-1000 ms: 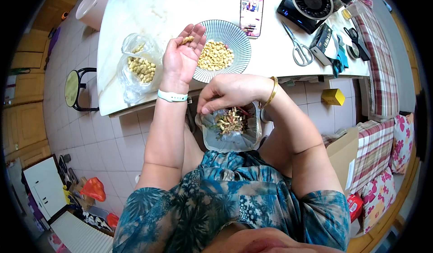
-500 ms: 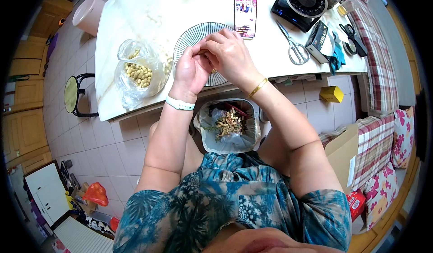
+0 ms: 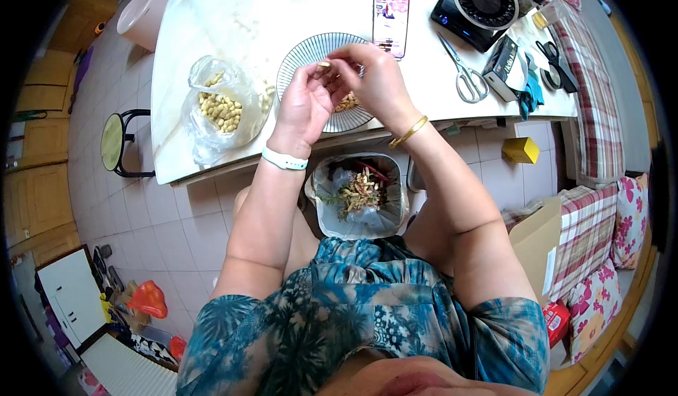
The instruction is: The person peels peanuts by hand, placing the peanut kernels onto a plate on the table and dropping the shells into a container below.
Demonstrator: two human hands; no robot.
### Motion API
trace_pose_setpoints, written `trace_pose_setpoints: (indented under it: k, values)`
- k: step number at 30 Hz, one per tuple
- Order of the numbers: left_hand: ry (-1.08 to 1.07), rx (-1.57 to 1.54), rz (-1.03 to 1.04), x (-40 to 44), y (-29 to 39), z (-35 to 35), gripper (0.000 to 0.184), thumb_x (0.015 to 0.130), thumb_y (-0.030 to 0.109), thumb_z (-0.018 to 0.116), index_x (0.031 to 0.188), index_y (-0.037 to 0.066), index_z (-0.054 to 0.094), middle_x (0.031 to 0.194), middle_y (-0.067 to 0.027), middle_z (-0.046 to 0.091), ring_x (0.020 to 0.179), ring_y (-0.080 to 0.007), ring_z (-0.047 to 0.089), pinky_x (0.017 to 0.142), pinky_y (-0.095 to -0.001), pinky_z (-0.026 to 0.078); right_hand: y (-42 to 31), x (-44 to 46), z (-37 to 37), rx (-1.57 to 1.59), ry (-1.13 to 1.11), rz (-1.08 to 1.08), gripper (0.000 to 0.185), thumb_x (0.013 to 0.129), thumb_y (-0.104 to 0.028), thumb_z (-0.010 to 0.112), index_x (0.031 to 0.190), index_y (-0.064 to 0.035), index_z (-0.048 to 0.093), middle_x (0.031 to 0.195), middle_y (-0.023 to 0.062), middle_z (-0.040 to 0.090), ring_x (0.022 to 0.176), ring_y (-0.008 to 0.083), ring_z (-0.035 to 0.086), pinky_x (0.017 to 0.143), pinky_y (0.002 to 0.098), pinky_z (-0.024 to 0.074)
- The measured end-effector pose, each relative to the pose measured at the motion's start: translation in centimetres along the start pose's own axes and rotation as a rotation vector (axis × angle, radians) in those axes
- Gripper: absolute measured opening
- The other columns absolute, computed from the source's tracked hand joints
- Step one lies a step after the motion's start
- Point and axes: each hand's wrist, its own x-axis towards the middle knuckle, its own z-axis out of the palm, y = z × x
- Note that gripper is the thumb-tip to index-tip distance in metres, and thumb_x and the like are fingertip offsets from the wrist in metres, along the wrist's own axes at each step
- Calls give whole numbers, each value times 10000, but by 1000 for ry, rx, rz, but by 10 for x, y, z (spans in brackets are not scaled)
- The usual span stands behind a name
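Over the striped plate (image 3: 296, 54), both hands meet around a small pale peanut (image 3: 323, 64). My left hand (image 3: 308, 103) is palm up, its thumb and fingers closed on the peanut. From the other side, my right hand (image 3: 378, 78) bends its index finger and thumb in to the same peanut; its other fingertips are partly hidden. Shelled peanuts (image 3: 347, 102) lie on the plate, partly covered by the hands. Left of the plate, a clear plastic bag (image 3: 205, 138) stands open with unshelled peanuts (image 3: 220, 112) inside.
A lined bin (image 3: 328, 219) with shells and scraps stands between the knees, below the table edge. On the table (image 3: 247, 15) lie a lit phone (image 3: 390, 25), scissors (image 3: 470, 82), a black fan device (image 3: 480, 8) and a small box (image 3: 503, 64). A stool (image 3: 113, 142) is at the left.
My hands have drawn slightly apart, and the right wrist has shifted right. The peanut between the fingertips and those on the plate now show. The camera view has shifted a little.
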Motion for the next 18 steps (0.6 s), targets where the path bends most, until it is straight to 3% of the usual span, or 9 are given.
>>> trace_pose_setpoints:
  k: [2, 3, 4, 5, 9, 11, 14, 16, 18]
  values:
    - [49, 86, 46, -5, 0, 15, 275, 1065, 274, 427, 1045, 60, 599, 1099, -102, 662, 1100, -228, 627, 996, -409, 518, 3, 3, 0, 513, -39, 453, 138, 915, -114, 706, 976, 6, 738, 854, 112, 750, 791, 183, 721, 737, 316, 571]
    - [69, 133, 51, -7, 0, 20, 288, 1069, 281, 427, 1043, 55, 604, 1098, -100, 659, 1113, -237, 626, 1007, -404, 517, 10, 3, 0, 577, -37, 490, 189, 942, -133, 716, 1015, 41, 726, 881, 115, 760, 787, 126, 717, 740, 264, 576]
    - [89, 181, 57, -8, 0, 22, 301, 1073, 287, 426, 1041, 51, 609, 1097, -98, 657, 1126, -246, 625, 1017, -399, 516, 17, 4, 2, 578, -39, 488, 189, 942, -133, 716, 1015, 41, 726, 881, 115, 760, 787, 126, 717, 740, 264, 576]
    - [117, 212, 85, -7, -2, 20, 365, 1057, 349, 517, 1123, 9, 633, 1101, -112, 675, 1036, -205, 655, 900, -356, 537, 23, 3, 4, 628, -33, 515, 198, 945, -134, 717, 1018, 50, 722, 882, 106, 758, 794, 128, 712, 744, 269, 576]
    - [134, 383, 155, -6, -5, 18, 318, 1023, 328, 630, 1123, 27, 644, 1011, -53, 686, 926, -120, 648, 767, -259, 511, 25, 1, 7, 739, -56, 574, 191, 947, -124, 721, 1022, 52, 721, 911, 94, 754, 821, 128, 704, 761, 266, 575]
    - [224, 531, 244, -4, -8, 16, 173, 1000, 212, 679, 1068, 58, 639, 901, 11, 639, 778, -44, 560, 637, -199, 435, 21, 1, 7, 765, -65, 594, 183, 949, -120, 718, 1023, 47, 722, 917, 94, 753, 827, 128, 703, 765, 265, 575]
    - [286, 528, 328, -3, -7, 17, 128, 978, 156, 704, 1048, 65, 646, 819, 41, 605, 683, -22, 504, 579, -171, 402, 17, 1, 7, 816, -95, 577, 197, 930, -143, 741, 1023, 31, 728, 905, 88, 753, 820, 128, 704, 762, 269, 575]
    - [296, 533, 342, -4, -5, 15, 139, 975, 166, 710, 1038, 59, 648, 838, 27, 627, 696, -22, 524, 585, -170, 409, 7, 4, 4, 565, -110, 346, 206, 907, -160, 763, 1018, 10, 733, 900, 88, 755, 812, 143, 710, 757, 284, 572]
    - [322, 544, 371, -5, -4, 15, 164, 968, 187, 724, 1020, 48, 652, 876, 1, 671, 722, -21, 562, 599, -167, 423, -2, 2, -1, 427, -119, 343, 200, 875, -154, 775, 1005, -7, 735, 906, 102, 754, 804, 181, 721, 754, 307, 573]
